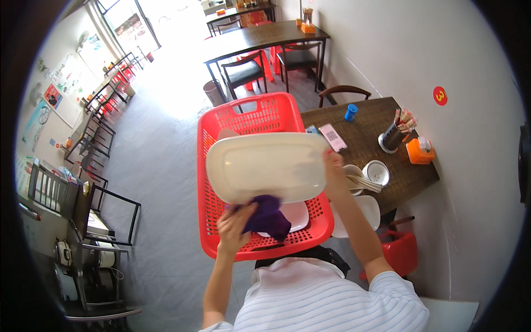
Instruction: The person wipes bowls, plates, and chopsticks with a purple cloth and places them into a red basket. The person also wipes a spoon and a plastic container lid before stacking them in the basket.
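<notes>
My right hand point(333, 168) grips the right end of a long white rectangular plate point(265, 166) with rounded corners, held tilted over a red plastic basket point(290, 112). A bunched purple cloth point(267, 220) is in my left hand point(235, 224), close by the plate's lower edge; whether the cloth touches the plate is blurred. Beneath them, another white dish point(296, 215) lies in the basket, partly covered by the cloth and the held plate. Most of the basket's inside is hidden.
On the dark wooden table point(369, 120) at right stand a white bowl point(376, 172), several white spoons point(365, 182), a chopstick holder point(392, 137), an orange tissue box point(420, 150) and a blue container point(351, 112). A white plate point(361, 211) sits at its near edge. A red stool point(400, 253) is below.
</notes>
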A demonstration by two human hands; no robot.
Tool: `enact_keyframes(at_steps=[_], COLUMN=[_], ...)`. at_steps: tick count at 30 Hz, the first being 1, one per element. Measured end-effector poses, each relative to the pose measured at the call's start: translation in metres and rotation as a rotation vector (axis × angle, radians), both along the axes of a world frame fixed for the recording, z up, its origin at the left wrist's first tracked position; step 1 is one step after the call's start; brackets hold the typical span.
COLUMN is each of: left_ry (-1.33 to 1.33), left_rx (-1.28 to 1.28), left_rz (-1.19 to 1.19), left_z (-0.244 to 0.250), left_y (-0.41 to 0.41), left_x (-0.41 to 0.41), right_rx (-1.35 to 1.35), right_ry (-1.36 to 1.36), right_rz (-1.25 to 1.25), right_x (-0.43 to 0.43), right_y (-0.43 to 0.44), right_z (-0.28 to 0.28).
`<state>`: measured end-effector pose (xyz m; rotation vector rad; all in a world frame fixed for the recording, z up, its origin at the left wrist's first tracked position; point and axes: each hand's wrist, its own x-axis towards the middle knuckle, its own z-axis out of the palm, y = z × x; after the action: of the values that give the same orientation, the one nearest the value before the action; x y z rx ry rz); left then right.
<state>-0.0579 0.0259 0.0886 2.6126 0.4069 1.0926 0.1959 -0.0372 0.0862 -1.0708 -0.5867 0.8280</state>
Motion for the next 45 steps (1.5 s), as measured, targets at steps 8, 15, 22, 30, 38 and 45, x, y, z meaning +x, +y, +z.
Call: enact_keyframes(at_steps=[8, 15, 22, 30, 38, 45], left_ry=[-1.049, -1.118, -0.688, 0.114, 0.053, -0.291], left_rx=[-0.46, -0.848, -0.953, 0.087, -0.076, -0.76], left_rz=[0.193, 0.297, 0.142, -0.242, 0.049, -0.078], left_z=[0.029, 0.047, 0.08, -0.006, 0.002, -0.028], left_y=[-0.012, -0.021, -0.05, -0.104, -0.027, -0.025], left_x=[0.007, 0.023, 0.078, 0.131, 0.127, 0.124], right_rx=[0.546, 0.408, 0.252, 0.074, 0.028, 0.006], right_ry=[0.307, 0.415, 0.197, -0.269, -0.535, -0.725], right_rz=[0.383, 0.254, 0.146, 0.003, -0.064, -0.118], right_x=[0.027, -0.015, -0.033, -0.046, -0.033, -0.04], right_y=[0.037, 0.013, -0.013, -0.024, 0.023, 0.013], right_z=[-0.016, -0.024, -0.027, -0.029, -0.024, -0.034])
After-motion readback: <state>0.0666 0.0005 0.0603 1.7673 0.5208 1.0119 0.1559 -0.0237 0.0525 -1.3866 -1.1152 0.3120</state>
